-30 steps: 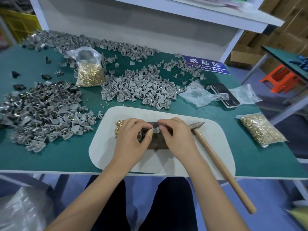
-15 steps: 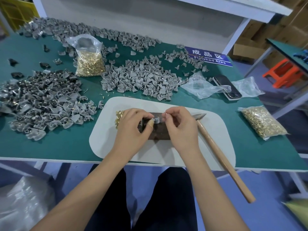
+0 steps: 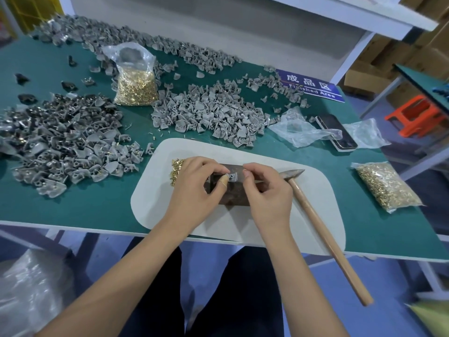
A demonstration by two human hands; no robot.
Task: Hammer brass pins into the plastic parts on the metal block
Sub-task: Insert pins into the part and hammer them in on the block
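A dark metal block (image 3: 232, 197) lies on a white mat (image 3: 315, 198) at the table's front edge. On top of the block sits a small grey plastic part (image 3: 232, 177). My left hand (image 3: 194, 190) pinches this part between a taped thumb and the forefinger. Just right of the part, my right hand (image 3: 266, 193) has its thumb and forefinger pinched on something tiny, apparently a brass pin (image 3: 245, 170). Loose brass pins (image 3: 175, 169) are heaped behind my left hand. A wooden-handled hammer (image 3: 320, 229) rests untouched on the mat, right of my right hand.
Heaps of grey plastic parts (image 3: 206, 113) cover the green table (image 3: 73, 207) at left, middle and back. Bags of brass pins stand at the back (image 3: 136, 86) and lie at the right (image 3: 386, 188). A phone (image 3: 336, 132) and clear bags lie beyond the mat.
Both hands have stayed over the block. My right fingertips have drawn slightly back to the right of the plastic part, which my left hand keeps holding.
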